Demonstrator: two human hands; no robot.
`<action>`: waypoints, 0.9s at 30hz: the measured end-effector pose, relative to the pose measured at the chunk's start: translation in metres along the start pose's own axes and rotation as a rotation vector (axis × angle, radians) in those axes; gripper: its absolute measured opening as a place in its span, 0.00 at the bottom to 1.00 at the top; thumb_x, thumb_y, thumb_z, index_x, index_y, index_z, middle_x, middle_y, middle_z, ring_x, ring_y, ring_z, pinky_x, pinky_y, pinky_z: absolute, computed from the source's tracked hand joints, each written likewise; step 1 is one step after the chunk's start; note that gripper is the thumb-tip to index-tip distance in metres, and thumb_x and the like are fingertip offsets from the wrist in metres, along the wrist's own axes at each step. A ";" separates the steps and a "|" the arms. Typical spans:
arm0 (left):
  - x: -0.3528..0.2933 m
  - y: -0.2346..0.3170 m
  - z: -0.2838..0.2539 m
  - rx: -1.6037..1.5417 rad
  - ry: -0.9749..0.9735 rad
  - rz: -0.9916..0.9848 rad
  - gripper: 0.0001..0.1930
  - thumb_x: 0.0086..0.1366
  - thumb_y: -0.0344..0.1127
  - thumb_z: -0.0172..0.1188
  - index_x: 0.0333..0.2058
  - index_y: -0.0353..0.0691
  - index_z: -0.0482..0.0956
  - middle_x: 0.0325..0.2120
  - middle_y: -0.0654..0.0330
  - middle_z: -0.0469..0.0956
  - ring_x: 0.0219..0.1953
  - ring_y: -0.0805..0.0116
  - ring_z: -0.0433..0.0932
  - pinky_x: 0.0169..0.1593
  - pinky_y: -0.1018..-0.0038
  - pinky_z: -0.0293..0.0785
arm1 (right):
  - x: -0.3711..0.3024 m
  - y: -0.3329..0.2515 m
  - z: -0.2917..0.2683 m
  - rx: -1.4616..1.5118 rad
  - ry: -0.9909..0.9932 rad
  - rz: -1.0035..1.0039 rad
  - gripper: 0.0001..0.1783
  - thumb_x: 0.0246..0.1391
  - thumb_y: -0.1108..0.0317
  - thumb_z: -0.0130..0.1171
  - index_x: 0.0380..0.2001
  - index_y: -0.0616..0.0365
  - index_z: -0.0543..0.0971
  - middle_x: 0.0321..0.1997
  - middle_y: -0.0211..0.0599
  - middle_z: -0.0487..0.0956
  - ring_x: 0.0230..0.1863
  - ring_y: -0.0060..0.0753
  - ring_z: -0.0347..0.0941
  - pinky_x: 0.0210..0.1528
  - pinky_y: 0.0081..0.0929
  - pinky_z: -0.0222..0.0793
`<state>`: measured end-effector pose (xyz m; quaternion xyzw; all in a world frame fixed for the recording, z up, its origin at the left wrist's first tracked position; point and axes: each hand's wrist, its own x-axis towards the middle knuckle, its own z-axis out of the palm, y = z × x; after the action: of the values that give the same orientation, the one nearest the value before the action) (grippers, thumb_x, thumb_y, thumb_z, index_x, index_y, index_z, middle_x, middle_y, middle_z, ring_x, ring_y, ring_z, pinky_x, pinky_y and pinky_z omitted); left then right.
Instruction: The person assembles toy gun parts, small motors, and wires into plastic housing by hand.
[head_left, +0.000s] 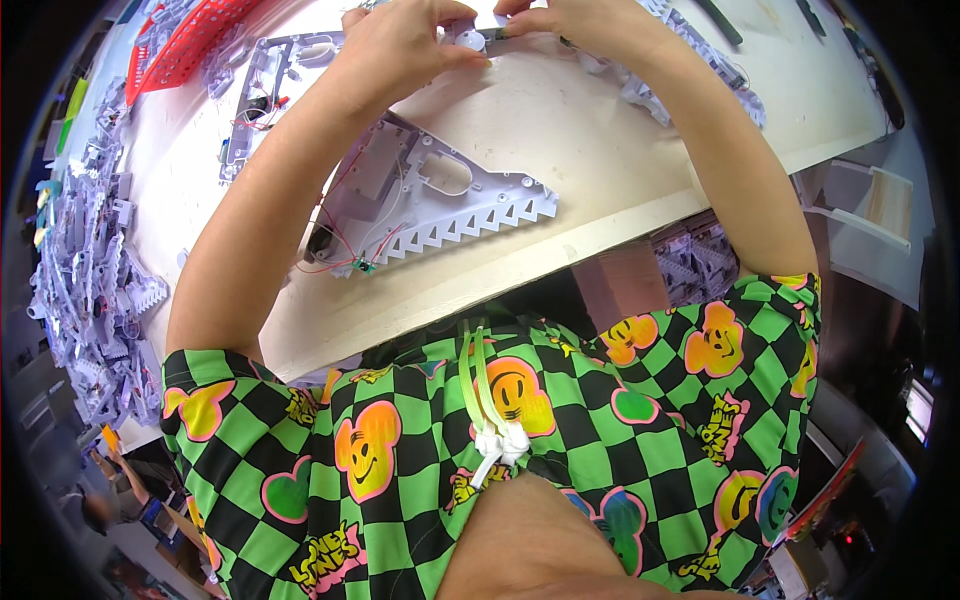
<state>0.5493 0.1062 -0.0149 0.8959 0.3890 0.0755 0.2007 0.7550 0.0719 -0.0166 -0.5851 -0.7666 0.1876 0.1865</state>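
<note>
At the far edge of the view, my left hand (400, 45) pinches a small pale plastic part (467, 39) between thumb and fingers. My right hand (590, 28) is closed beside it, fingertips meeting near a small dark piece (493, 34); what they grip is too small to name. Below my hands, a grey plastic housing (455, 200) with a sawtooth edge lies on the table. Thin red and white wires run over its left end to a little green circuit board (364, 266). My left forearm hides part of it.
A similar wired housing (238, 150) lies left of my left forearm. Beyond stands a red perforated basket (185, 45). Grey plastic parts (90, 290) heap along the left side; more parts (740, 95) lie by my right forearm. The white table's front edge (560, 245) runs before me.
</note>
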 end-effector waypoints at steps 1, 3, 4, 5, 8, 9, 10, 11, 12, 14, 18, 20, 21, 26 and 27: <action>0.000 0.002 0.001 0.002 -0.003 0.004 0.24 0.51 0.50 0.65 0.44 0.42 0.82 0.38 0.50 0.81 0.40 0.55 0.80 0.55 0.58 0.61 | -0.001 0.001 -0.001 0.001 0.004 0.004 0.14 0.45 0.64 0.66 0.35 0.58 0.84 0.27 0.45 0.82 0.24 0.35 0.78 0.32 0.27 0.73; 0.001 0.006 0.001 0.047 -0.014 -0.081 0.21 0.51 0.43 0.67 0.43 0.40 0.81 0.39 0.50 0.81 0.38 0.57 0.80 0.50 0.62 0.68 | 0.001 -0.004 -0.004 0.002 -0.034 0.050 0.14 0.45 0.64 0.66 0.35 0.58 0.84 0.27 0.45 0.82 0.24 0.34 0.78 0.32 0.29 0.73; 0.001 0.001 0.002 0.050 -0.014 -0.079 0.21 0.51 0.43 0.67 0.43 0.40 0.81 0.39 0.50 0.81 0.38 0.57 0.80 0.50 0.62 0.68 | 0.000 -0.009 -0.006 0.003 -0.030 0.050 0.14 0.45 0.64 0.66 0.35 0.58 0.84 0.27 0.45 0.82 0.24 0.34 0.78 0.32 0.29 0.73; 0.001 -0.007 0.007 0.103 0.014 -0.017 0.21 0.51 0.45 0.66 0.44 0.43 0.82 0.36 0.52 0.81 0.35 0.58 0.79 0.51 0.60 0.63 | -0.002 -0.016 -0.008 0.029 -0.054 0.120 0.14 0.46 0.64 0.65 0.36 0.58 0.84 0.28 0.45 0.82 0.26 0.35 0.78 0.33 0.30 0.73; 0.002 -0.009 0.009 0.099 0.029 0.020 0.23 0.51 0.47 0.66 0.44 0.44 0.82 0.34 0.54 0.82 0.33 0.61 0.79 0.52 0.60 0.61 | -0.003 0.001 0.002 -0.013 0.048 0.053 0.13 0.47 0.62 0.65 0.35 0.57 0.84 0.28 0.43 0.82 0.30 0.38 0.79 0.37 0.32 0.72; 0.002 -0.009 0.007 0.043 0.013 -0.003 0.23 0.50 0.47 0.66 0.44 0.41 0.82 0.34 0.53 0.82 0.33 0.62 0.80 0.53 0.61 0.63 | -0.004 0.005 0.004 -0.080 0.175 -0.080 0.13 0.47 0.61 0.64 0.34 0.57 0.84 0.29 0.42 0.82 0.33 0.39 0.78 0.39 0.34 0.71; 0.003 -0.013 0.009 0.046 0.013 0.000 0.23 0.50 0.47 0.66 0.44 0.41 0.82 0.34 0.53 0.82 0.33 0.62 0.80 0.53 0.61 0.63 | -0.007 0.009 0.004 -0.080 0.179 -0.079 0.13 0.47 0.61 0.64 0.34 0.57 0.84 0.29 0.42 0.82 0.33 0.39 0.78 0.39 0.34 0.71; 0.002 -0.021 0.013 -0.147 0.040 -0.012 0.27 0.49 0.49 0.69 0.44 0.36 0.81 0.32 0.54 0.82 0.34 0.67 0.80 0.48 0.69 0.68 | -0.011 0.012 0.004 -0.155 0.203 -0.135 0.13 0.48 0.60 0.64 0.33 0.56 0.84 0.31 0.40 0.82 0.36 0.39 0.77 0.42 0.36 0.69; 0.000 -0.024 0.011 -0.339 0.067 -0.028 0.31 0.48 0.51 0.71 0.44 0.31 0.81 0.31 0.54 0.82 0.34 0.72 0.80 0.42 0.76 0.74 | -0.014 0.008 0.003 -0.227 0.225 -0.193 0.13 0.48 0.58 0.64 0.33 0.55 0.84 0.32 0.38 0.82 0.40 0.39 0.76 0.45 0.37 0.66; -0.006 -0.029 0.002 -0.433 0.021 -0.069 0.31 0.50 0.50 0.70 0.46 0.28 0.79 0.35 0.53 0.81 0.38 0.69 0.79 0.47 0.76 0.72 | -0.023 -0.002 0.005 -0.227 0.246 -0.212 0.13 0.47 0.58 0.65 0.32 0.54 0.83 0.33 0.36 0.81 0.42 0.38 0.74 0.47 0.38 0.62; -0.014 -0.020 -0.008 -0.648 -0.084 -0.127 0.33 0.53 0.46 0.69 0.50 0.24 0.74 0.39 0.52 0.80 0.43 0.67 0.79 0.52 0.75 0.71 | -0.035 -0.016 0.008 -0.305 0.325 -0.226 0.11 0.45 0.57 0.67 0.29 0.51 0.82 0.33 0.31 0.79 0.44 0.35 0.71 0.51 0.38 0.54; -0.014 -0.022 -0.007 -0.736 -0.094 -0.143 0.33 0.54 0.46 0.69 0.50 0.24 0.73 0.39 0.52 0.80 0.44 0.67 0.79 0.53 0.75 0.71 | -0.035 -0.019 0.010 -0.327 0.352 -0.248 0.10 0.45 0.58 0.67 0.27 0.51 0.81 0.31 0.30 0.79 0.43 0.34 0.71 0.49 0.38 0.54; -0.014 -0.022 -0.007 -0.825 -0.105 -0.154 0.33 0.54 0.45 0.68 0.51 0.24 0.73 0.40 0.52 0.79 0.44 0.67 0.79 0.54 0.75 0.71 | -0.035 -0.021 0.010 -0.351 0.378 -0.267 0.09 0.45 0.59 0.67 0.26 0.50 0.81 0.29 0.29 0.78 0.42 0.33 0.71 0.48 0.38 0.53; -0.019 -0.025 -0.009 -0.977 -0.185 -0.158 0.31 0.56 0.44 0.67 0.51 0.24 0.73 0.40 0.53 0.79 0.43 0.69 0.79 0.56 0.73 0.71 | -0.041 -0.024 0.011 -0.260 0.355 -0.233 0.05 0.47 0.63 0.65 0.26 0.50 0.81 0.27 0.28 0.78 0.38 0.31 0.72 0.45 0.36 0.54; -0.020 -0.024 -0.011 -0.978 -0.202 -0.141 0.30 0.56 0.44 0.67 0.50 0.25 0.73 0.39 0.53 0.79 0.43 0.69 0.79 0.57 0.73 0.71 | -0.044 -0.026 0.010 -0.215 0.366 -0.224 0.04 0.48 0.64 0.64 0.26 0.50 0.81 0.26 0.27 0.78 0.37 0.30 0.72 0.45 0.35 0.54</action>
<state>0.5164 0.1103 -0.0143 0.6714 0.3464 0.1478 0.6383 0.7393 0.0228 -0.0149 -0.5371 -0.7958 -0.0259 0.2785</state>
